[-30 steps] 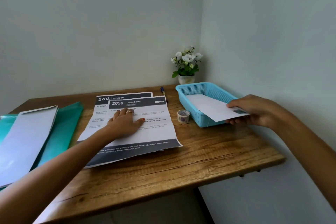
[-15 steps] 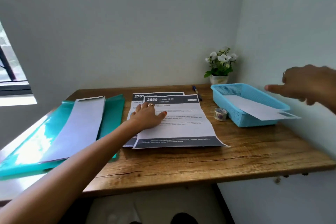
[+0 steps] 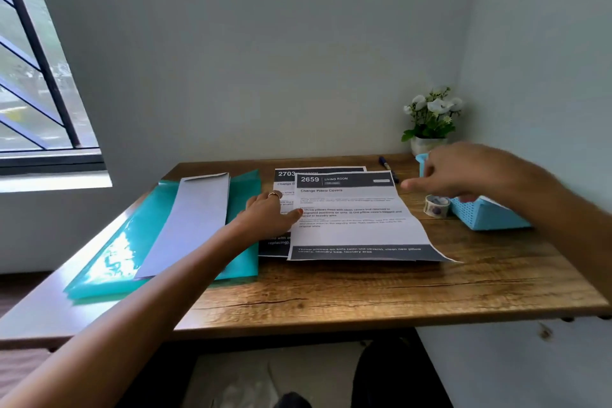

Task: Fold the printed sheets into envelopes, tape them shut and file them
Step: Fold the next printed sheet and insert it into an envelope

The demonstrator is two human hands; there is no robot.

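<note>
Two printed sheets lie stacked mid-table: the top one (image 3: 357, 219) headed "2659 Living Room", the lower one (image 3: 284, 175) headed "2703" peeking out behind it. My left hand (image 3: 268, 215) rests flat on the left edge of the stack, fingers relaxed. My right hand (image 3: 463, 172) hovers blurred above the table between the sheets and the blue basket (image 3: 490, 219), holding nothing, index finger extended leftward. A roll of patterned tape (image 3: 436, 205) stands beside the basket. A white envelope (image 3: 195, 219) lies on a teal plastic folder (image 3: 132, 255) at the left.
A blue pen (image 3: 385, 164) lies behind the sheets. A small pot of white flowers (image 3: 430, 119) stands in the back right corner by the wall. A barred window is at the far left. The wooden table (image 3: 364, 291) has bare surface along its front edge.
My right hand let go of the folded sheet in the basket and swung left toward the printed sheets. The view panned left. My left hand stayed on the stack.
</note>
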